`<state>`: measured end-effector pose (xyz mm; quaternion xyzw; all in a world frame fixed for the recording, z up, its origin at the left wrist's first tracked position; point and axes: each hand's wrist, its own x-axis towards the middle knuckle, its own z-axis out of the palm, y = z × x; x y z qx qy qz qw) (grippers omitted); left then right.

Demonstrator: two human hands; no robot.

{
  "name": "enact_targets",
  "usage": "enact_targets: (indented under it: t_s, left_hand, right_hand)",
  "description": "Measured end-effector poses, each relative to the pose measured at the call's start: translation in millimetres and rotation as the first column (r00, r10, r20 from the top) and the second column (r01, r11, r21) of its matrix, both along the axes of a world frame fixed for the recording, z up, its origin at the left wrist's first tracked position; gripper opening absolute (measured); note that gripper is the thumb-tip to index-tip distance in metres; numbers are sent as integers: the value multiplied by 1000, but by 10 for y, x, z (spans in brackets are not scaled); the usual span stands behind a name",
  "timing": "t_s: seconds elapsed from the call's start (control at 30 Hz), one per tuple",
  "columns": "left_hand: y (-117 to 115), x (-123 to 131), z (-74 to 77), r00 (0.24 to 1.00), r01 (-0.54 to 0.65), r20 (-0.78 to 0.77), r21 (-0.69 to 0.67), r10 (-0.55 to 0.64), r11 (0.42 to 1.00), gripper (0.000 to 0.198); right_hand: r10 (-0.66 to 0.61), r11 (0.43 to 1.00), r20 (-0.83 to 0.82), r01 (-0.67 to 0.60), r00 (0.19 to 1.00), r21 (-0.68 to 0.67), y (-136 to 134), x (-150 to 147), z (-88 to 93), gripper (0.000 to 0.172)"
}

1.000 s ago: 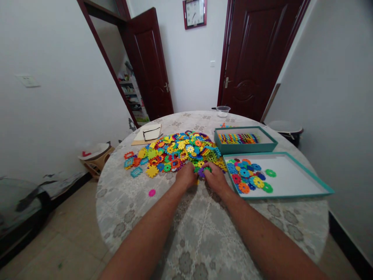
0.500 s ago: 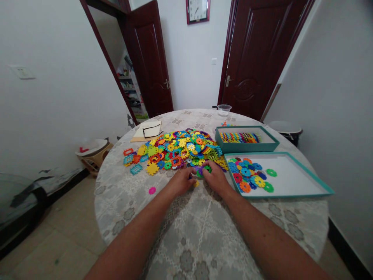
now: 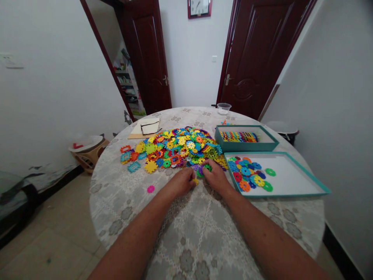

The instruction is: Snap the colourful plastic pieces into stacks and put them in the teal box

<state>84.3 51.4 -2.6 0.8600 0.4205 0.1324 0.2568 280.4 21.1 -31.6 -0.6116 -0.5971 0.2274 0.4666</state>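
Having drawn back from the heap of notched plastic pieces (image 3: 182,146), the left hand (image 3: 184,181) now curls its fingers beside a small yellow piece (image 3: 196,181) near the heap's front edge; whether they grip it, I cannot tell. The right hand (image 3: 215,177) still pinches a green notched disc (image 3: 208,167), so attention seems shifted to the yellow piece.

The heap of small pieces (image 3: 180,144) looks like hard plastic, smooth with a slight shine. The patterned table cover (image 3: 175,245) beneath it appears matt, whether cloth or vinyl I cannot tell. Right of the heap, the box (image 3: 247,147) and shallow tray (image 3: 300,175) look like matt cardboard, the tray's floor smooth. Beyond the heap stand a glossy, clear plastic bowl (image 3: 223,108) and a sheeny, wood-like door (image 3: 244,50) with a metal handle (image 3: 228,79).
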Motion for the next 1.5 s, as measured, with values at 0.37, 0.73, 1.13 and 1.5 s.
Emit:
enact_targets:
  t_s: [0.37, 0.73, 1.13, 1.5]
  left_hand:
    - [36, -43, -1, 848, -224, 463, -125, 256, 967, 24]
    - [-4, -47, -90, 944, -137, 330, 387, 2, 912, 13]
    - [-102, 65, -57, 932, -85, 363, 200, 7, 976, 15]
    - [-104, 61, -95, 855, -185, 486, -38, 180, 982, 36]
  right_hand:
    - [-19, 999, -109, 15, 994, -44, -72, -204, 214, 12]
    - [14, 898, -812, -365, 584, -246, -110, -475, 258, 32]
    - [6, 912, -878, -363, 479, -192, -94, -401, 158, 46]
    - [20, 876, -878, -431, 478, -215, -109, -331, 192, 40]
